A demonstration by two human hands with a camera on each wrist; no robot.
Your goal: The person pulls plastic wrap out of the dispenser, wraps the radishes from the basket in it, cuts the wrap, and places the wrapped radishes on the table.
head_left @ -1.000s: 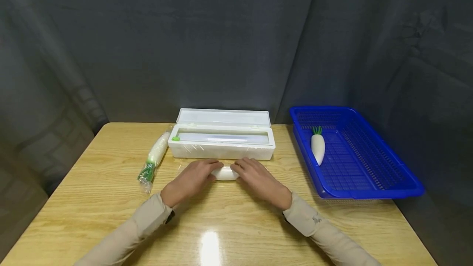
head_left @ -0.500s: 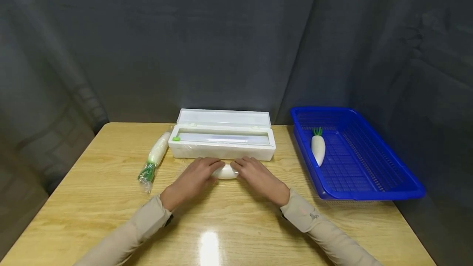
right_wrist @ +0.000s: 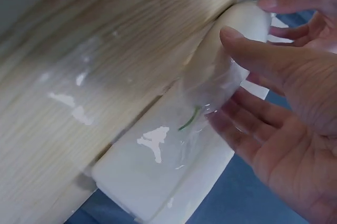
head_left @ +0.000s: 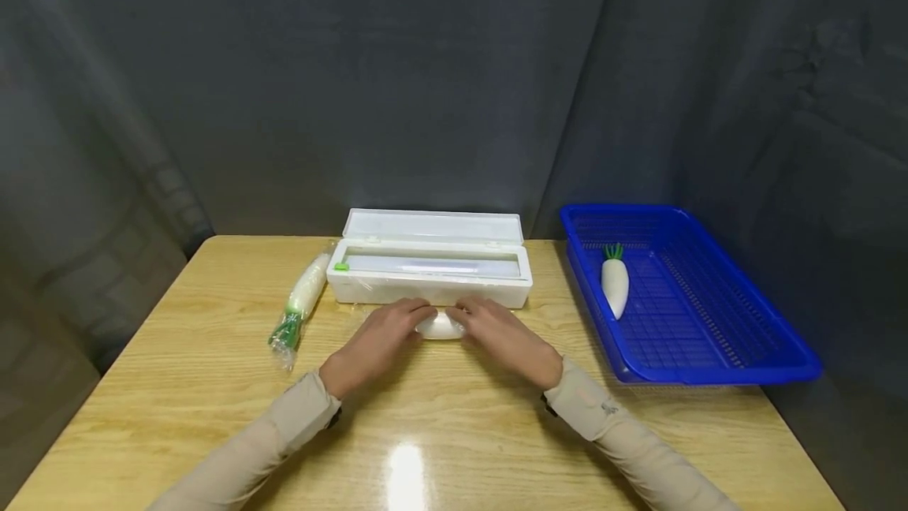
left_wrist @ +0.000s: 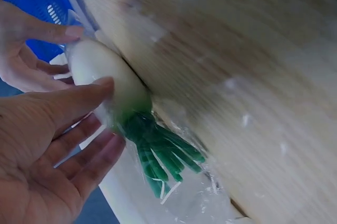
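White radish (head_left: 440, 326), fingers (left_wrist: 111, 151) holding both sides, now slightly nearer the box (head_left: 426, 289)

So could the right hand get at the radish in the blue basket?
Probably yes, but the right hand first needs to release the held radish; the open-topped basket leaves its radish uncovered.

The load is carried by a light wood-grain table (head_left: 468, 432). A white box (head_left: 433, 291), lid raised, is set near its rear edge. Left of the box, a film-wrapped radish (head_left: 309, 289) is laid slantwise, leaves nearer the viewer. Right of the box, a blue basket (head_left: 716, 375) is placed. Before the box, the held radish (head_left: 440, 327) is seen; tabletop contact cannot be determined.
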